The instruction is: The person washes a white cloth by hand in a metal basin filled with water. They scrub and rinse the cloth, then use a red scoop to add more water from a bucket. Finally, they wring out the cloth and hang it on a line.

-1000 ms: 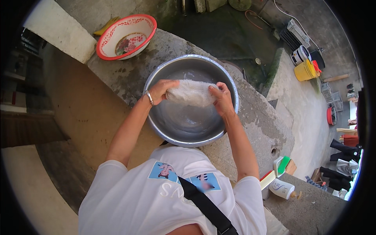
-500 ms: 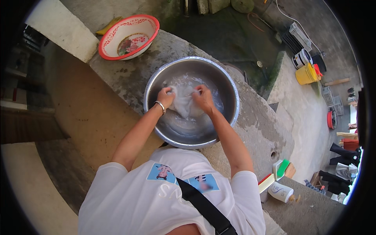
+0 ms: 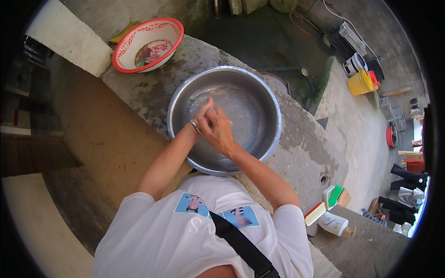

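Observation:
A large round metal basin with shallow water stands in front of me on a concrete ledge. My left hand is inside it, toward the left, with the thumb showing and the other fingers mostly hidden. Crossing over to it, my right hand lies against the left hand near its silvery bracelet, fingers bent inward. What the right fingers hold, if anything, is hidden. Pale, whitish water shows beside the left hand; I cannot make out the white cloth there.
A white enamel basin with a red rim sits at the far left of the concrete ledge. A white pump bottle lies near brushes, one with green bristles, at the right. Farther right are a yellow bucket and crates.
My hands were apart, both on a wet white cloth in the basin. The right hand has moved left onto the left hand, and the cloth is no longer plainly visible.

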